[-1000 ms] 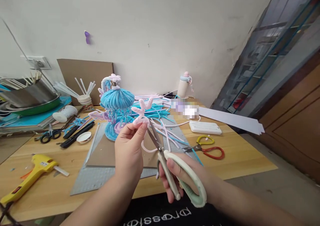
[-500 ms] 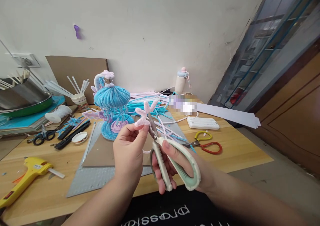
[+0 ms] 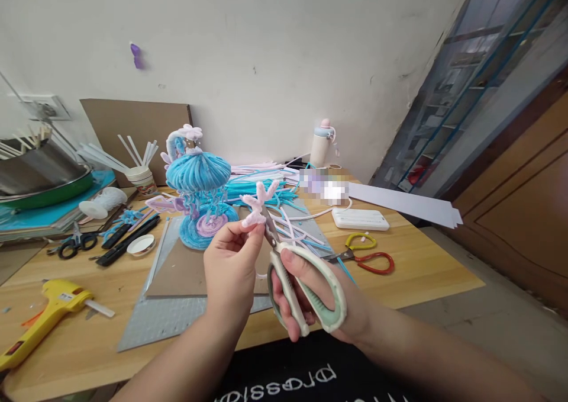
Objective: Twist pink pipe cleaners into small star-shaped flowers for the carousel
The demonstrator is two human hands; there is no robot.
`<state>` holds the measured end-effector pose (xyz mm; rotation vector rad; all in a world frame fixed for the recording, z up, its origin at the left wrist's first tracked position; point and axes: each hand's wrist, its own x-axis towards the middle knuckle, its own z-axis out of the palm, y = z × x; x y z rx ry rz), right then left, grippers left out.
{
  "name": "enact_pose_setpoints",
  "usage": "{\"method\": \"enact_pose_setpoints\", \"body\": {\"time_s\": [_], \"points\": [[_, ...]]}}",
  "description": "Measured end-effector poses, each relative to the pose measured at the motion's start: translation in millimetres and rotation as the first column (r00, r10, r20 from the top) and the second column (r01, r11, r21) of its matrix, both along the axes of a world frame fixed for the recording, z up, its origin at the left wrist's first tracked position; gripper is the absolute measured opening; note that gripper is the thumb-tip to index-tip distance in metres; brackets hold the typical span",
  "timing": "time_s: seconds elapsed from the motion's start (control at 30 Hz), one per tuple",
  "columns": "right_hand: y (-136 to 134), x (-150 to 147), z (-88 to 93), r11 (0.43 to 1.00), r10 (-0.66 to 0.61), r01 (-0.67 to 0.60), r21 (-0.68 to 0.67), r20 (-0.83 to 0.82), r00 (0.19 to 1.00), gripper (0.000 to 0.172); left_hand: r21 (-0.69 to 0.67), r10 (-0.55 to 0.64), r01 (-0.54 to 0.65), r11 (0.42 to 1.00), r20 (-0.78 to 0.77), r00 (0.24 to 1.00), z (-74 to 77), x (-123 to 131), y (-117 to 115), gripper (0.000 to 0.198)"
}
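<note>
Between thumb and fingers, my left hand (image 3: 233, 263) pinches a small branching piece of pale pink pipe cleaner (image 3: 257, 201), its prongs pointing up. My right hand (image 3: 310, 277) grips cream scissors (image 3: 288, 292) with green-lined handles. Their blades sit right against the right side of the pink piece; whether they touch it is hard to tell. Behind my left hand stands a blue fuzzy jellyfish-like figure (image 3: 199, 172) with pink trim, on a coiled blue and pink base (image 3: 186, 233). Blue pipe cleaners (image 3: 248, 192) lie behind the pink piece.
A cardboard sheet (image 3: 173, 275) rests on a grey cutting mat (image 3: 142, 325). To the left are a yellow glue gun (image 3: 57, 307), black scissors (image 3: 75, 245) and a spool (image 3: 104, 203). Red-and-yellow-handled scissors (image 3: 373, 264) and a white box (image 3: 360, 219) are on the right.
The scissors' handles have drawn closer together, and my right hand has shifted slightly left. The pink piece has turned and dropped a little in my left hand.
</note>
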<state>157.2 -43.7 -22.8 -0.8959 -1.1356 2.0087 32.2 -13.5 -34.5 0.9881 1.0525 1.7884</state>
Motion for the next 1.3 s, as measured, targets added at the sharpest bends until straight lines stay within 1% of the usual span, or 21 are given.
{"method": "enact_pose_setpoints", "body": {"time_s": [0.17,0.3,0.47,0.6,0.73,0.9,0.97,1.03,1.1,1.13,1.17,1.2,1.23,1.27,1.3], "points": [[9,-3,-8.2,0.998,-0.063,0.063,-0.023,-0.022,0.998,0.049,-0.089,-0.026,0.03,0.996,0.039,0.999,-3.1,0,9,0.016],[17,-5,-18.6,0.996,-0.077,0.076,-0.04,-0.032,0.997,0.051,-0.145,-0.025,0.032,0.989,0.048,0.999,-11.7,0,17,0.019],[24,-8,-30.8,0.992,-0.114,0.113,-0.057,-0.015,0.993,0.056,-0.136,-0.032,0.037,0.99,0.036,0.999,-30.3,-1,27,0.02],[28,-10,-38.4,0.99,-0.112,0.11,-0.09,-0.019,0.994,0.056,-0.145,-0.026,0.022,0.989,-0.026,0.999,-41.8,-2,32,0.02],[30,-11,-44.2,0.985,-0.129,0.124,-0.117,-0.035,0.991,0.054,-0.15,-0.024,0.015,0.989,-0.059,0.998,-50.3,-1,35,0.021],[33,-14,-52.8,0.96,-0.219,0.201,-0.195,-0.072,0.973,0.039,-0.17,-0.006,-0.003,0.985,-0.05,0.999,-59.0,0,40,0.023],[36,-13,-55.9,0.959,-0.236,0.219,-0.179,-0.077,0.969,0.041,-0.171,-0.003,-0.004,0.985,-0.037,0.999,-58.7,-1,41,0.024],[43,-8,-58.5,0.959,-0.254,0.243,-0.148,-0.057,0.966,0.046,-0.17,0.003,-0.006,0.985,-0.02,1.0,-54.8,-5,40,0.024],[54,4,-61.0,0.961,-0.264,0.264,-0.081,0.008,0.965,0.047,-0.171,0.012,-0.013,0.985,-0.012,1.0,-48.3,-10,38,0.023],[61,11,-62.2,0.963,-0.268,0.271,-0.02,0.079,0.96,0.046,-0.163,0.01,-0.014,0.987,-0.023,1.0,-44.7,-13,36,0.022],[68,20,-63.2,0.961,-0.276,0.268,0.07,0.178,0.944,0.046,-0.146,-0.008,0.004,0.989,-0.031,0.999,-41.3,-17,35,0.02],[76,29,-64.0,0.956,-0.286,0.25,0.154,0.292,0.913,0.044,-0.127,-0.013,0.008,0.992,-0.035,0.999,-38.1,-20,33,0.019],[83,39,-64.5,0.936,-0.33,0.241,0.255,0.404,0.853,0.042,-0.11,-0.01,0.006,0.994,-0.038,0.999,-35.4,-23,31,0.018],[89,49,-64.5,0.906,-0.384,0.199,0.375,0.526,0.759,0.039,-0.093,-0.004,0.0,0.996,-0.037,0.999,-33.2,-26,30,0.018],[95,57,-64.2,0.854,-0.463,0.124,0.505,0.629,0.625,0.036,-0.084,0.007,-0.01,0.996,-0.035,0.999,-31.3,-29,29,0.017]]}}
